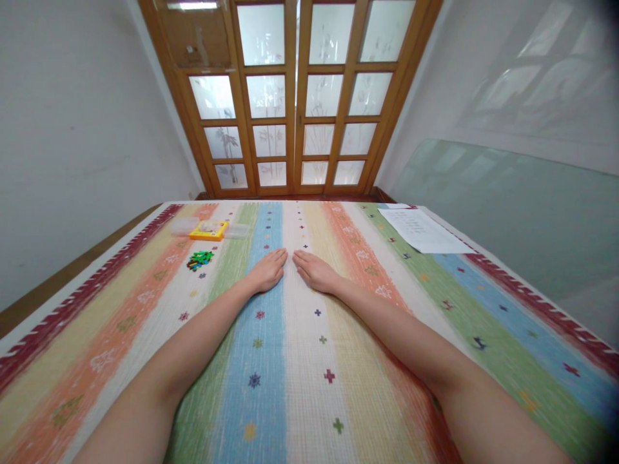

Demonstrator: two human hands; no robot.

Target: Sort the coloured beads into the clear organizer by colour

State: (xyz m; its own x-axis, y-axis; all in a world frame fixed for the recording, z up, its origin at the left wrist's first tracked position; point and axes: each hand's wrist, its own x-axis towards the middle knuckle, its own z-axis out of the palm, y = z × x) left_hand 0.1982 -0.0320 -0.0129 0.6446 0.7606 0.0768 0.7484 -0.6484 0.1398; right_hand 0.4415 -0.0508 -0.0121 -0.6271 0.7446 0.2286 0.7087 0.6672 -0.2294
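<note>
Nothing Being Handled Yet

It is looking like nothing is done so far, and everything is being left to do. Big wooden doors [298, 96] are standing at the back. A stripy cloth [302, 361] is spreading out in front. The left hand [269, 270] and right hand [315, 272] are lying on it, near each other but apart. Their fingers are reaching out nearly straight, and neither hand is holding anything that I am seeing. White paper [425, 231] is lying far off on the right. On the left, a yellow box [209, 231] is sitting between two clear trays [238, 230]. These are lying past the heap of tiny green, blue and dark pieces [200, 260], so they are not blocking the left hand
</note>
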